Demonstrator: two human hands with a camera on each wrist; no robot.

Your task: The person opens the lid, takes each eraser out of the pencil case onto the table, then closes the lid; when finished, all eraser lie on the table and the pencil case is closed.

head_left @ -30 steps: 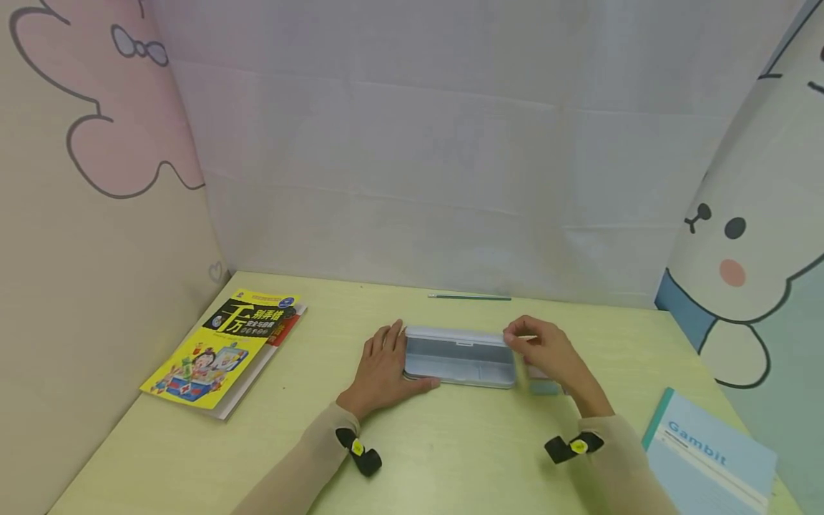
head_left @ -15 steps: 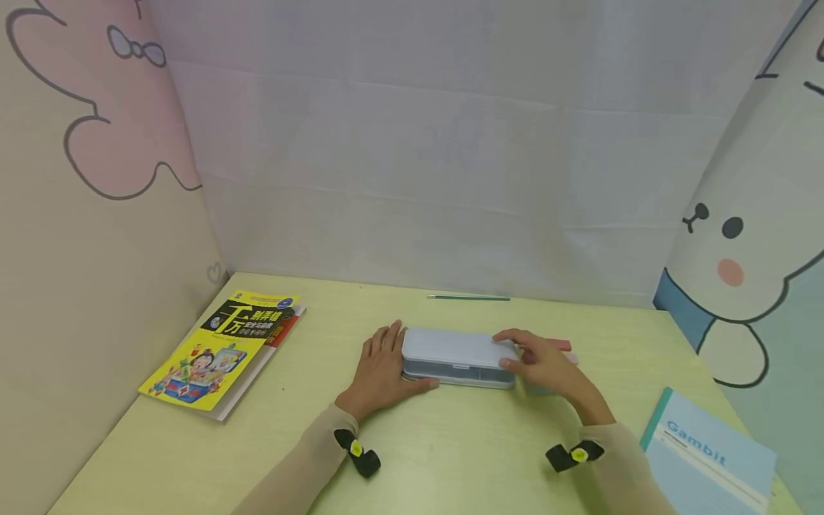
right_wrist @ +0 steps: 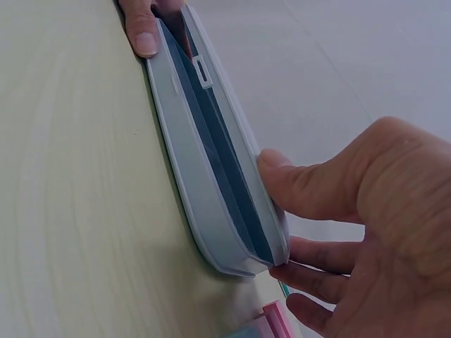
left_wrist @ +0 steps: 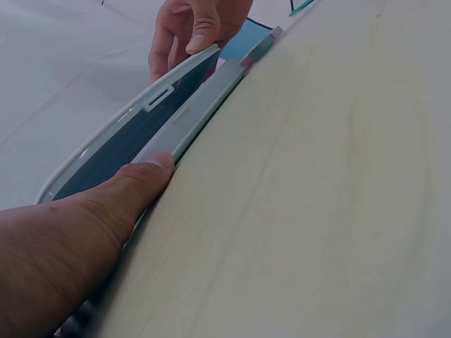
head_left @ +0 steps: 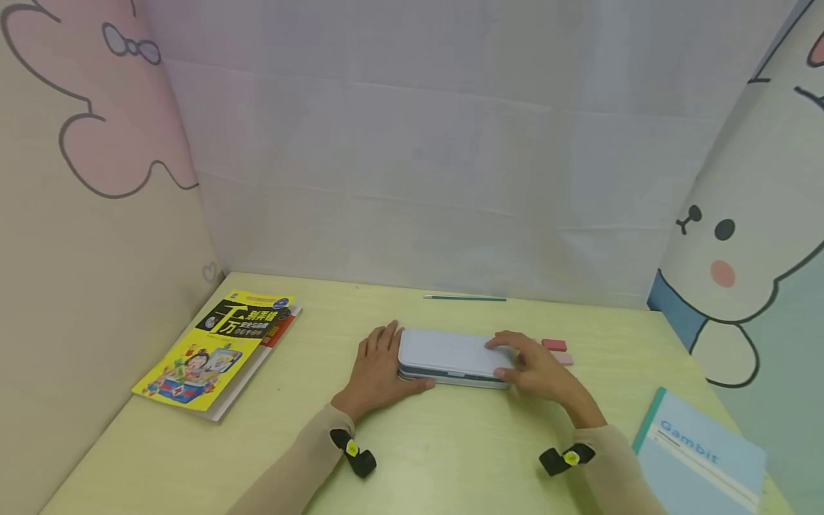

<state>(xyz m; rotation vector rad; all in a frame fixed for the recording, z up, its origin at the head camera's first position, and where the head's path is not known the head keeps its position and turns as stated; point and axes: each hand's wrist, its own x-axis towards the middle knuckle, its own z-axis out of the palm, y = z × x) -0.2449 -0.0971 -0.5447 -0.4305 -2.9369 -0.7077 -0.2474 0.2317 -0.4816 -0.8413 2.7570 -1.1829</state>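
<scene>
A pale grey-white pencil case [head_left: 444, 350] lies on the table, its lid [right_wrist: 232, 134] lowered to a narrow gap along the front. At the left end, my left hand [head_left: 380, 368] holds the case, its thumb [left_wrist: 144, 172] on the front edge and its fingers along the end. My right hand [head_left: 543, 372] has the lid's right end between thumb and fingers; the thumb is at the front rim. Through the gap in the right wrist view the dark blue interior shows. Partly behind the right hand lie a red-pink block [head_left: 553, 345] and a paler pink block [head_left: 563, 358], like erasers.
A green pencil [head_left: 465, 297] lies near the table's back edge. On the left, a yellow book [head_left: 199, 357] rests over another book. A light blue "Gambit" notebook [head_left: 702, 454] is at the front right. Cloth walls [head_left: 412, 179] stand behind and at both sides.
The lid has swung down from upright toward the front, leaving only a slim gap. The right hand came down and forward with it; the left hand stayed at the left end.
</scene>
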